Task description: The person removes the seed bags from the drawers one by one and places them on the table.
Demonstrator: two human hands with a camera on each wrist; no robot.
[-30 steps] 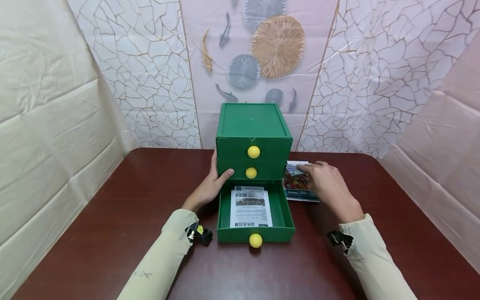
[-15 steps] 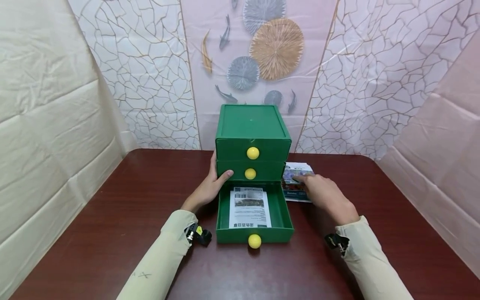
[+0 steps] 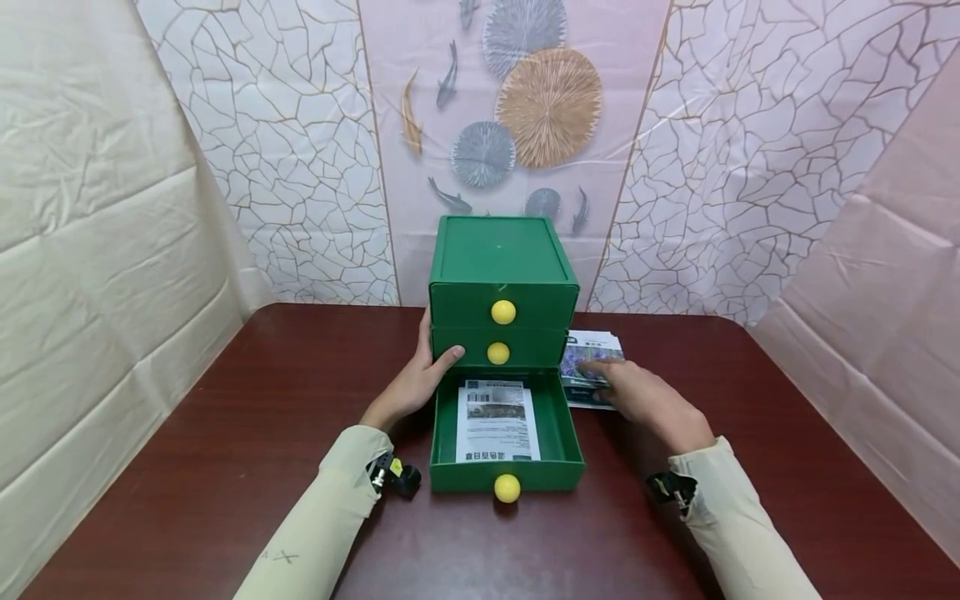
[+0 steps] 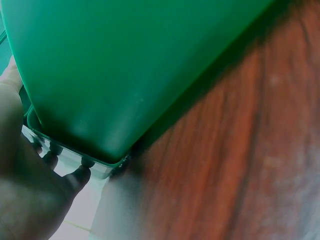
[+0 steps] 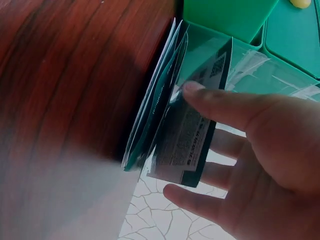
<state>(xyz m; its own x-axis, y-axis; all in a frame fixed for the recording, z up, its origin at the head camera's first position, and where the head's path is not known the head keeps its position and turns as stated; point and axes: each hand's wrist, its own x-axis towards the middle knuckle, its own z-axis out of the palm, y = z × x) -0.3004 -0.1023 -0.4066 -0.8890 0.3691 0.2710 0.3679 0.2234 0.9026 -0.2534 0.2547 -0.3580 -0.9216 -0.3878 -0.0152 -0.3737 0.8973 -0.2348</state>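
Observation:
A green three-drawer cabinet (image 3: 501, 250) with yellow ball knobs stands at the table's middle, its bottom drawer (image 3: 480, 477) pulled out. White printed seed packets (image 3: 497, 425) lie in that drawer. My left hand (image 3: 408, 390) holds the cabinet's left side, thumb on the front by the middle drawer. To the cabinet's right, my right hand (image 3: 652, 404) pinches the top seed packet (image 5: 180, 140), purple flowers on its front. In the right wrist view the thumb presses the packet's printed back, and the packet tilts away from the stack of other packets (image 5: 155, 107).
The dark red wooden table (image 3: 262, 433) extends on both sides of the cabinet. A patterned cloth backdrop (image 3: 315, 167) hangs behind it, with pale cloth at both sides. A camera (image 3: 405, 479) is strapped at the left wrist.
My right hand has moved slightly left and nearer over the packets, and now pinches the purple-flowered one. The left hand keeps its hold on the cabinet. The head view has tipped slightly upward.

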